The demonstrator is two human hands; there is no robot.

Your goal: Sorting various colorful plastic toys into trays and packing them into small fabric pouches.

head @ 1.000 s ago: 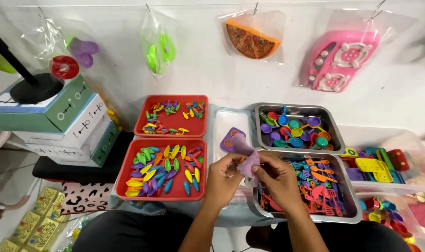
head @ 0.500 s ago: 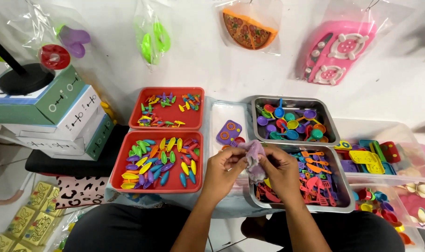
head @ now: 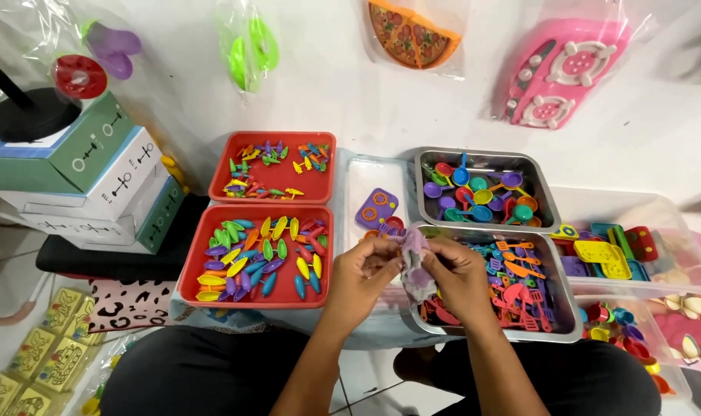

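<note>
Purple cloth (head: 414,260) is pinched from both sides by the left hand (head: 363,271) and right hand (head: 457,273), close together above the near edge of the desk (head: 370,333), beside the steel tray (head: 568,320) of tiny toy kitchen tools.

Two red trays stand side by side: the near red tray (head: 192,289) holds many small leaf-shaped pieces in mixed colours, and the far red tray (head: 221,185) holds tiny coloured pieces in groups. At right, a far metal pan (head: 555,216) contains small toy pans and spoons, and a near metal pan (head: 570,323) contains toy spatulas. A purple toy stove (head: 376,208) lies between the trays and pans. Stacked boxes (head: 112,192) stand at left. On the wall hang bags with a toy pizza (head: 412,35) and a pink toy cooker (head: 566,73).
</note>
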